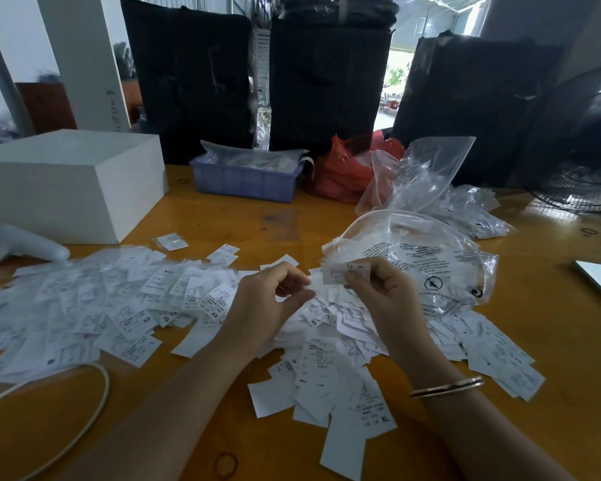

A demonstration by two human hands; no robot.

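Bare wooden table (576, 411), wide heap of size labels (125, 307); sorting by hand.
Pinched in right hand (379, 293) above the heap: one label (339, 272); left hand (268, 303) curled just beside, hold unclear; featherlight, floppy, slick; best nipped by a short edge.

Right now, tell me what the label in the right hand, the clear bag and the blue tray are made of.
The label: probably thin matte paper or fabric tape; white, printed, flat.
The clear bag: glossy plastic film; see-through, crinkled.
The blue tray: rigid moulded plastic; ribbed wall.
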